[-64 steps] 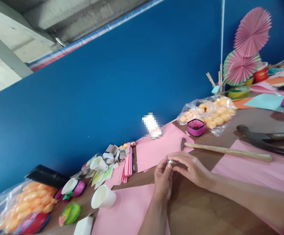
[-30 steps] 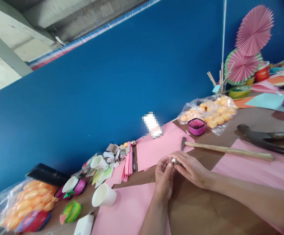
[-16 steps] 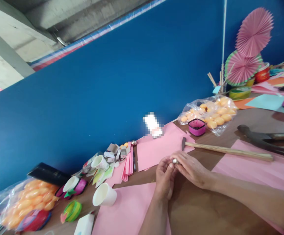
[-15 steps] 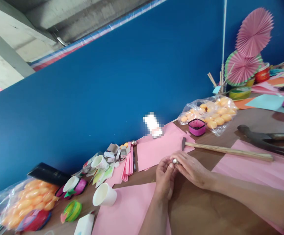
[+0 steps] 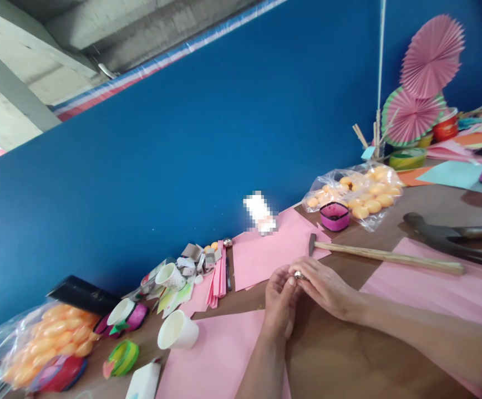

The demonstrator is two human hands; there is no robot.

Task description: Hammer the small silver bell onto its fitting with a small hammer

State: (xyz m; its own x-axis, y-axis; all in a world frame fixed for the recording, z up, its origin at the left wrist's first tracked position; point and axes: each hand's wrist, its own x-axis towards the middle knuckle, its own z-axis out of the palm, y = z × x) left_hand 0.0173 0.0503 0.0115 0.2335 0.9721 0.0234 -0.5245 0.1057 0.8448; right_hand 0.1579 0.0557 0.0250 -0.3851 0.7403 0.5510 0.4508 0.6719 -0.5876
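Note:
A small shiny silver ball-like piece (image 5: 298, 275) is pinched between my two hands, above the brown tabletop; the fingers cover part of it. My left hand (image 5: 281, 299) grips it from the left, with the thumb up against it. From the right, my right hand (image 5: 326, 285) closes its fingertips on the same piece. Just beyond the hands lies a pink paper sheet (image 5: 261, 260). The head of a small wooden-handled hammer (image 5: 378, 255) rests by that sheet, and its handle runs off to the right.
A white paper cup (image 5: 178, 330) stands on another pink sheet (image 5: 216, 360) at left. Bags of orange balls (image 5: 371, 191) lie right and left. A dark claw hammer (image 5: 436, 233) is at far right. Behind the table rises a blue wall (image 5: 182, 155).

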